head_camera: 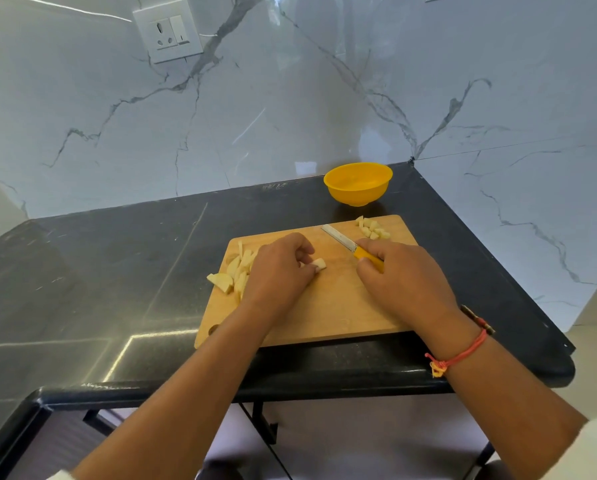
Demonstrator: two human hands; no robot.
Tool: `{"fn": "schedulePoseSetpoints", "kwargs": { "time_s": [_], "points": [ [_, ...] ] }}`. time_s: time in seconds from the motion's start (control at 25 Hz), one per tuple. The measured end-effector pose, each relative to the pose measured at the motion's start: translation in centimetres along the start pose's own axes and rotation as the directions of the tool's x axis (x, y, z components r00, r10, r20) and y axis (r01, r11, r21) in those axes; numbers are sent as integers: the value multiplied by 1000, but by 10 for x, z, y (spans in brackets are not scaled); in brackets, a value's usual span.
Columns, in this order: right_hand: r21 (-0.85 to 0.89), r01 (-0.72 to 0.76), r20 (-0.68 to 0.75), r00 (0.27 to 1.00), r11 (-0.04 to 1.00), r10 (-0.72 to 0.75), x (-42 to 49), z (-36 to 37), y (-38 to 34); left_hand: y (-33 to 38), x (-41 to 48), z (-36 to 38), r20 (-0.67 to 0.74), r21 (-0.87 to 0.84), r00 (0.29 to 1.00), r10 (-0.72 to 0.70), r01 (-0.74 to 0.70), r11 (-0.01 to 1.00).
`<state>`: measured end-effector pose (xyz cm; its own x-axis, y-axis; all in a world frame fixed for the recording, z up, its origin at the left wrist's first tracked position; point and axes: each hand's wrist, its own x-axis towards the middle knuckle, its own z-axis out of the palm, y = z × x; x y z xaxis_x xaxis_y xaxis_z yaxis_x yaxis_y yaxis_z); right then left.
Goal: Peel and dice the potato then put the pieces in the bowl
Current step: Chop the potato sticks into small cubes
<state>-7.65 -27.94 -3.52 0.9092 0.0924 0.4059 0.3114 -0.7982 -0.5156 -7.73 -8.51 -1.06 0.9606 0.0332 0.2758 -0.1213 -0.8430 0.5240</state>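
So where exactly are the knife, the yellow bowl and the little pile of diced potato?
knife (338, 239): head view, on the middle of the bare blade.
yellow bowl (357, 195): head view, on the outer front wall.
pile of diced potato (373, 229): head view, on a cube mid-pile, at the board's far right corner.

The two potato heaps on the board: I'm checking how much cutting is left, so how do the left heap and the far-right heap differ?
The left heap holds long wedges and slices; the far-right heap holds small cubes. The left heap is larger and lies partly under the left hand; the far-right heap lies clear, near the bowl. Both are peeled, pale yellow, on the cutting board.
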Motion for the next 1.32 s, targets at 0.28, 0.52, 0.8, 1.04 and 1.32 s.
{"fn": "schedulePoseSetpoints", "kwargs": {
  "time_s": [0.28, 0.52, 0.8, 1.04, 1.32],
  "points": [
    [-36, -2, -23, 1000, 999, 1, -1, 2, -1, 19, 12, 17, -39, -41, 999, 24, -26, 999],
    [-84, 4, -20, 1000, 996, -5, -4, 1, -8, 11, 10, 20, -81, 3, 997, 7, -7, 1000],
    [-127, 19, -48, 999, 992, -25, -14, 0, -15, 9, 13, 24, -121, 28, 992, 21, -18, 999],
    [-179, 59, -26, 998, 982, -65, -15, 1, -20, 7, 13, 27, -114, 46, 993, 31, -25, 999],
    [-230, 94, -2, 995, 969, -98, -14, 1, -23, 6, 13, 28, -120, 31, 992, 33, -29, 999]
  ]
}}
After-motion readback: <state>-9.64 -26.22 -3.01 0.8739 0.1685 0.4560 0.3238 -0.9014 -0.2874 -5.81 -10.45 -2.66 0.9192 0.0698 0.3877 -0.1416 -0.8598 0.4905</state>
